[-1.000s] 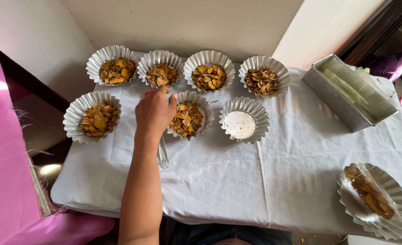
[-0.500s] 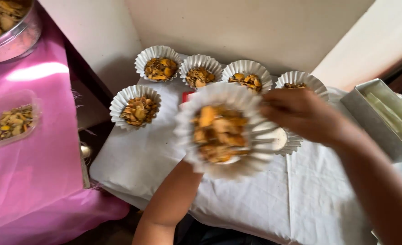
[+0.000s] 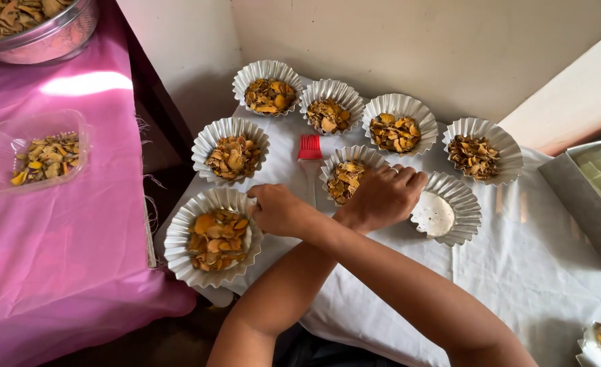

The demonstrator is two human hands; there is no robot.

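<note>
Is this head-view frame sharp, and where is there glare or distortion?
Head view: sharp, both hands crisp, the left hand and right hand alike; a blown-out sunlit patch glares on the pink cloth; soft shadows under the forearms; wide-angle bending stretches the grey tray at the right edge.

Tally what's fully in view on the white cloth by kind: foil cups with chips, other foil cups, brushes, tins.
Foil cups with dried chips: 7
Foil cup with a whitish bottom: 1
Red brush: 1
Metal tin: 1
Total: 10
</note>
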